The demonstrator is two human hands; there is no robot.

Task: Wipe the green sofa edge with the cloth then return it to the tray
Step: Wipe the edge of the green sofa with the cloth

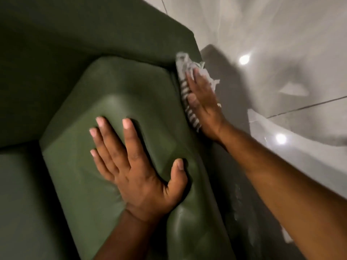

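A green sofa [56, 62] fills the left and middle of the head view, with a green cushion [116, 94] leaning on its arm. My right hand [205, 107] lies flat on a grey and white striped, fringed cloth [183, 72] and presses it against the sofa's right edge [189, 40]. Only the cloth's left rim and frayed far end show around the hand. My left hand [137, 166] rests with fingers spread on the cushion, holding nothing. No tray is in view.
A glossy pale tiled floor [281, 44] lies to the right of the sofa, with light reflections and dark grout lines. A white curved object [293, 147] sits on the floor by my right forearm. The sofa seat [16, 203] is at lower left.
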